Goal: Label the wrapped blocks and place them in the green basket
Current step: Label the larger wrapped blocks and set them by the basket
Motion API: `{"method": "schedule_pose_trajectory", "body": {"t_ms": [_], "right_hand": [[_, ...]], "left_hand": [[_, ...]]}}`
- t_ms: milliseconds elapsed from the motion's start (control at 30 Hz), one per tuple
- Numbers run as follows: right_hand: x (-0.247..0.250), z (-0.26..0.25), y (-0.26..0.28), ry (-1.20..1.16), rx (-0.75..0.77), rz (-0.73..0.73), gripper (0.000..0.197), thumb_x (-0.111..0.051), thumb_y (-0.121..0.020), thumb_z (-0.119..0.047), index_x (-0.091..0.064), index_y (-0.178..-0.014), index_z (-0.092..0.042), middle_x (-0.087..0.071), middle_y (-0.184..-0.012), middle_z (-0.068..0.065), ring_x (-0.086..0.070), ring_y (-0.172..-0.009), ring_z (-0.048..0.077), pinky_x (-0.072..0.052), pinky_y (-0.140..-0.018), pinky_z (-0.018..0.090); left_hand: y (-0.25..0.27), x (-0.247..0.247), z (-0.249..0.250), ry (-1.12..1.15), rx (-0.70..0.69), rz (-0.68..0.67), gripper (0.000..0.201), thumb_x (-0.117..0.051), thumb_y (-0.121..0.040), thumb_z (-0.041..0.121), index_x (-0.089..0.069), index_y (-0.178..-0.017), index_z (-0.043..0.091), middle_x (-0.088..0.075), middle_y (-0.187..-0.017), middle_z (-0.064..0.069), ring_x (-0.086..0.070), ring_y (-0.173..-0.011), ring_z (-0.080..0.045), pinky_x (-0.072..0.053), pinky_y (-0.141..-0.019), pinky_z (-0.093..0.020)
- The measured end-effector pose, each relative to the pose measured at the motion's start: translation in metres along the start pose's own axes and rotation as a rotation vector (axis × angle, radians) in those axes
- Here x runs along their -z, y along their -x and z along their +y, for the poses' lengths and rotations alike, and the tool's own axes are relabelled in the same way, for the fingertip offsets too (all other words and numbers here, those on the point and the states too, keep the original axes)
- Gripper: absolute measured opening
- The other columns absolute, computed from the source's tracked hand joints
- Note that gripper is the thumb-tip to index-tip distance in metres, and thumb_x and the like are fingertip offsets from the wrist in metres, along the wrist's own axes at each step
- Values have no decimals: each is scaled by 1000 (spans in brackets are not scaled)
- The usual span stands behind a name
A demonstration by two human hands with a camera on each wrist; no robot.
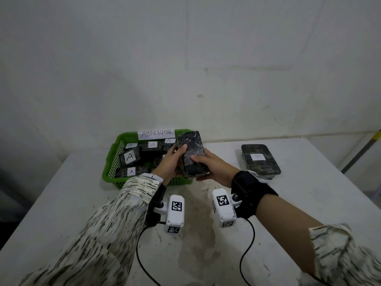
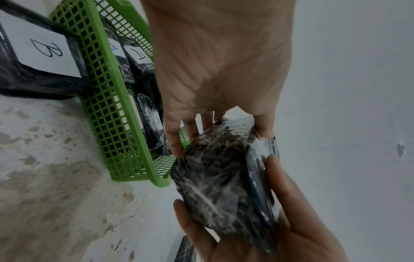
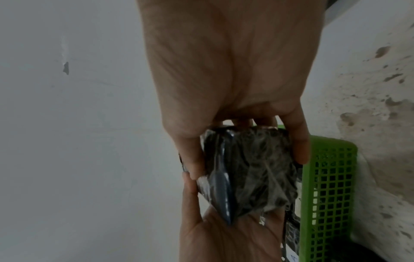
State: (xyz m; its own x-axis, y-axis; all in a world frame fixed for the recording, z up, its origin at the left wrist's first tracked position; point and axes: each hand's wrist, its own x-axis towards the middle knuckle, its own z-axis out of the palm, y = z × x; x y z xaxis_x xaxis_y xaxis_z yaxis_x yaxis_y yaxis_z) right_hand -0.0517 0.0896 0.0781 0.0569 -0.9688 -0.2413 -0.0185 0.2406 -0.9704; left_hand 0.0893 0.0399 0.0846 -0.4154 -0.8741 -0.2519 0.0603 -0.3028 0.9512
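Above the right-hand edge of the green basket (image 1: 111,162), a wrapped block (image 1: 192,155) is held tilted between both hands; its dark surface is covered in clear, crinkled film, and no label shows on the faces in view. Left hand (image 1: 170,162): thumb laid on the block's upper face, fingers curled round its left side and underside; in the left wrist view the fingers (image 2: 172,134) reach under the near end while the thumb presses the opposite edge, so the hand is grasping the block. Right hand (image 1: 212,167): thumb on the upper face near the lower end, palm and fingers cupped beneath; in the right wrist view the thumb and fingers (image 3: 301,147) clamp the block's two long sides, again a closed grasp on the block. Inside the basket lie several wrapped blocks bearing white labels marked "A" (image 1: 130,156); a paper sign (image 1: 156,133) with handwritten capitals stands at the basket's far rim. On the white table (image 1: 299,203), well apart to the right of the basket, rests a larger wrapped block (image 1: 260,162) with a label marked "B" (image 1: 257,156); it touches neither hand. Each wrist carries a white camera unit (image 1: 175,213) with black-and-white markers and a black cable; patterned sleeves cover the forearms, the right one pushed back.
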Motion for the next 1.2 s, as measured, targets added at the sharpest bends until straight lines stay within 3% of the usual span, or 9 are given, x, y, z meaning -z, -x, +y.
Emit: {"method": "schedule_pose_trajectory", "body": {"t_ms": [233,400,567,700,767,833,900,1067,1200], "right_hand": [[3,2,-2,-44,28,32,39,-58,-93,-32,-49,-131,-28,-63,-125,3,-61,-112,25,-49,-94,46],[6,3,1,-117,35,-54,54,-57,-91,-8,-41,-139,-27,-66,-115,-1,-65,-100,17,-52,-78,30],[7,4,2,-90,52,21,63,-60,-92,-14,-32,-146,-28,-65,-117,-1,-65,-98,15,-54,-71,26],[6,7,1,-53,74,-13,89,-63,-83,-49,-1,-147,-52,-29,-154,-4,-48,-128,21,-53,-90,40],[5,8,-1,47,124,-10,87,-69,-76,-56,-9,-137,-67,-9,-157,-13,-35,-138,24,-48,-99,51],[5,8,-3,53,145,24,78,-70,-77,-54,-19,-134,-70,-2,-158,-13,-27,-142,27,-43,-102,55],[5,6,-5,-38,118,40,68,-63,-85,-48,-24,-139,-61,-14,-158,-5,-38,-136,28,-49,-96,50],[5,1,2,-45,43,44,50,-42,-97,-48,-25,-144,-41,-57,-127,3,-66,-96,26,-56,-84,45],[1,3,1,25,95,104,38,-35,-102,-38,-33,-138,-26,-61,-115,1,-67,-87,17,-58,-74,36]], "left_hand": [[1,-1,-3,-22,10,-57,35,-48,-96,24,-48,-131,19,-62,-101,2,-60,-88,-14,-51,-64,-31],[0,3,-3,-12,-5,-50,35,-48,-96,27,-49,-130,18,-63,-104,3,-62,-86,-14,-54,-60,-29],[1,2,-6,1,-16,-71,44,-54,-93,19,-38,-133,31,-56,-118,-4,-59,-102,-20,-54,-72,-37],[1,0,-4,19,-24,-63,45,-48,-96,31,-33,-136,43,-53,-125,-2,-56,-112,-27,-52,-83,-44],[3,-2,-1,38,12,-78,32,-39,-97,42,-41,-129,39,-54,-123,-2,-57,-107,-24,-52,-81,-42],[5,-3,1,59,77,-108,35,-29,-97,51,-48,-120,33,-59,-114,-5,-60,-97,-22,-54,-68,-34],[5,-1,0,41,118,-142,46,-23,-93,60,-53,-115,32,-61,-114,-10,-61,-96,-26,-52,-60,-29],[4,4,-4,-38,179,-230,59,-29,-85,69,-59,-111,27,-62,-119,-14,-57,-112,-34,-50,-86,-40],[3,2,-7,-101,159,-202,69,-55,-77,60,-47,-130,17,-57,-127,-18,-63,-95,-28,-57,-65,-32]]}}
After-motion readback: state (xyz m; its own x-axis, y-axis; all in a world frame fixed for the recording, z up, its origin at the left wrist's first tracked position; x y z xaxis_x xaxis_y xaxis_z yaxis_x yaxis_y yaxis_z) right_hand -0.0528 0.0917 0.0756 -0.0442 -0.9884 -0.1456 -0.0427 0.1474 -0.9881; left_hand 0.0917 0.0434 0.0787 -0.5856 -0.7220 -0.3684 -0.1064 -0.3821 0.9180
